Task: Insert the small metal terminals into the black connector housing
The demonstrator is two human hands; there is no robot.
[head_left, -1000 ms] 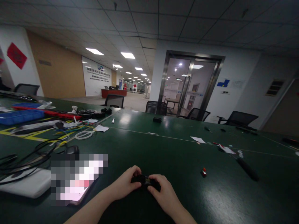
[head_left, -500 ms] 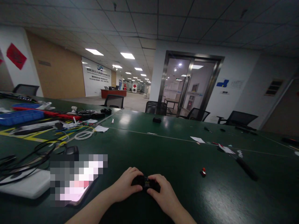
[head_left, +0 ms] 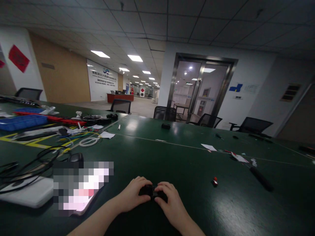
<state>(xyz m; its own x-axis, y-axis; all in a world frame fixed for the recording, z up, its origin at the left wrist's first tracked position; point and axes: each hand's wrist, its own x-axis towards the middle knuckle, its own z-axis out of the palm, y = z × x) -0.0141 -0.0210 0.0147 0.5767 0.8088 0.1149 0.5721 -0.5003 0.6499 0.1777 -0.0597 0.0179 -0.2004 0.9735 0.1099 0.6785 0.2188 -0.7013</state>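
Note:
A small black object point(head_left: 155, 191), wide and low, is between my two hands just above or on the green tabletop; its exact kind is too dark to make out. Closed around its left end is my left hand point(head_left: 135, 194), thumb at the near side and fingers over the far side. My right hand point(head_left: 170, 199) grips the right end the same way, its index finger bent over the top near the middle. The fingers cover both ends, so only the central part shows.
At left lie a blurred-out phone point(head_left: 86, 196), a white box-like device point(head_left: 31, 193), black cables point(head_left: 41, 167) and blue trays point(head_left: 23, 122). To the right are a small red item point(head_left: 215, 181) and a black-handled tool point(head_left: 261, 178). A black block point(head_left: 165, 126) sits farther back.
My right index finger has shifted slightly over the middle of the black object. Both hands keep their hold, and the view has shifted a little.

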